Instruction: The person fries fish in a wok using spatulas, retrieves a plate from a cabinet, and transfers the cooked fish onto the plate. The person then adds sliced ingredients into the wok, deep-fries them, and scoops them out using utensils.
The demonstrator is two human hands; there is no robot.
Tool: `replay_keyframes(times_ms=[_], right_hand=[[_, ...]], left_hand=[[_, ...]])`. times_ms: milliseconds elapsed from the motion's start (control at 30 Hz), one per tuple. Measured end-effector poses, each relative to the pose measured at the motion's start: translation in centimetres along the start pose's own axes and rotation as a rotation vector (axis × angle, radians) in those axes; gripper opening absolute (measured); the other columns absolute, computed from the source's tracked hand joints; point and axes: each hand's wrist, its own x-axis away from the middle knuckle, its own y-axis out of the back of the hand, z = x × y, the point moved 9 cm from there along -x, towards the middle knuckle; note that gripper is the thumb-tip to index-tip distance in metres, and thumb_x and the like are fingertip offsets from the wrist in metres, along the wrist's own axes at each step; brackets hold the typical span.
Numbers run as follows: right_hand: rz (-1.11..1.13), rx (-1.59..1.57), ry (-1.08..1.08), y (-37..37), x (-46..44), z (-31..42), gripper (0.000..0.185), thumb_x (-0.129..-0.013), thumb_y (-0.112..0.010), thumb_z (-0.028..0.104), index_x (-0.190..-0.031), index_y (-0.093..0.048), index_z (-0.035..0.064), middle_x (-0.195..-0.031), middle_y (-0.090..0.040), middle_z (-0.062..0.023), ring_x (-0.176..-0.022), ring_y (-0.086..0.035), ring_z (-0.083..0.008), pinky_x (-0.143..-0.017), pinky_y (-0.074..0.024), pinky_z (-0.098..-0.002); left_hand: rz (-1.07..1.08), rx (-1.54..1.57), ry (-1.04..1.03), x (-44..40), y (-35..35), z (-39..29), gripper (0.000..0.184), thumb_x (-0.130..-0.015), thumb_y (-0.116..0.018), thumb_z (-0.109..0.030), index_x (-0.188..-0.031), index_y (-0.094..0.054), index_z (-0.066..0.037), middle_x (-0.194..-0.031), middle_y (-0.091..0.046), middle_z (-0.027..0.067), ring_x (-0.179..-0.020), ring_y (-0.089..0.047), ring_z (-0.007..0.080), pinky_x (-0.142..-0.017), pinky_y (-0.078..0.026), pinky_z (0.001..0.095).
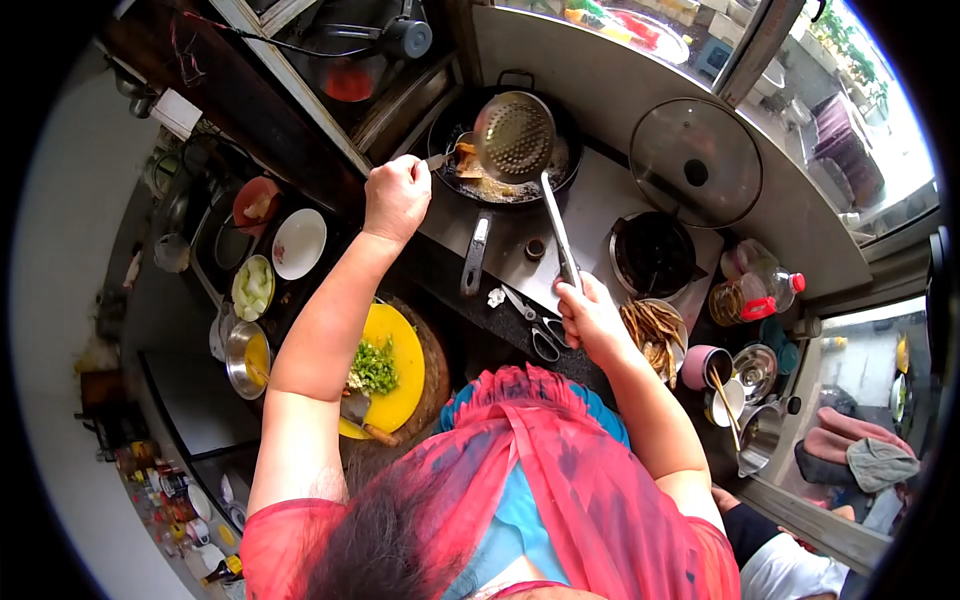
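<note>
Holding skimmer [514, 135] over far pan [566, 125], right hand [593, 318] closed round handle [557, 225]; left hand [398, 198] grips spatula [437, 162]; food [468, 161] slipping off could splash hot oil [502, 190]

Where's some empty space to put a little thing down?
Bare steel stovetop shows between the frying pan and black burner, but might be hot. The yellow chopping board has room right of the chopped greens. Right of the burner it's crowded: red-capped bottle, pink mug, metal bowl.
</note>
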Motion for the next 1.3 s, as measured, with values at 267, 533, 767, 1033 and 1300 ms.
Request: replay_keyframes(times_ms=[267, 533, 767, 1033, 1300], right_hand=[[0.0, 0.133, -0.013, -2.9, -1.5, -1.0, 0.013, -0.089, -0.048, 0.018, -0.086, -0.04, 0.0082, -0.061, -0.039, 0.0016, -0.041, -0.035, -0.0072, -0.034, -0.0324, -0.0242], [-0.083, 0.429, 0.068, -2.8, -3.3, -1.2, 0.017, -0.087, -0.045, 0.015, -0.089, -0.042, -0.0011, -0.061, -0.054, -0.0144, -0.043, -0.055, -0.0232, -0.039, -0.0444, -0.0362], [-0.356, 0.788, 0.592, -0.5, -5.1, 0.0, 0.021, -0.087, -0.048, 0.017, -0.094, -0.045, -0.0018, -0.066, -0.053, -0.0132, -0.046, -0.054, -0.0208, -0.043, -0.0436, -0.0349], [-0.046, 0.232, 0.059, -1.9, -2.8, 0.0, 0.015, -0.087, -0.046, 0.016, -0.092, -0.039, 0.0026, -0.061, -0.041, -0.0016, -0.039, -0.041, -0.0115, -0.034, -0.0365, -0.0271], [-0.12, 0.476, 0.133, -2.4, -4.5, -1.3, 0.016, -0.086, -0.044, 0.013, -0.09, -0.038, -0.0022, -0.059, -0.052, -0.0166, -0.043, -0.053, -0.0254, -0.042, -0.044, -0.0368]], left_hand=[[0.07, 0.148, 0.113, -0.8, -0.7, -1.7, 0.024, -0.08, -0.056, -0.017, -0.065, -0.06, 0.0, -0.054, -0.059, 0.0134, -0.053, -0.061, 0.0271, -0.056, -0.048, 0.0351], [0.103, 0.208, 0.115, -0.4, -1.3, -3.1, 0.023, -0.079, -0.056, -0.016, -0.064, -0.059, 0.001, -0.055, -0.059, 0.0137, -0.054, -0.061, 0.0278, -0.056, -0.048, 0.0359], [0.023, 0.023, -0.029, 0.1, -1.6, -2.2, 0.024, -0.083, -0.054, -0.017, -0.068, -0.06, 0.0, -0.053, -0.059, 0.0101, -0.05, -0.06, 0.0213, -0.053, -0.046, 0.0302], [-0.036, 0.091, 0.002, -0.1, -1.9, -4.3, 0.023, -0.081, -0.057, -0.015, -0.063, -0.056, 0.0, -0.058, -0.056, 0.0198, -0.057, -0.057, 0.037, -0.052, -0.046, 0.0422], [0.045, 0.194, 0.028, 0.4, -4.0, -3.8, 0.023, -0.082, -0.058, -0.014, -0.066, -0.058, 0.002, -0.053, -0.059, 0.0065, -0.048, -0.057, 0.0113, -0.048, -0.045, 0.0251]])
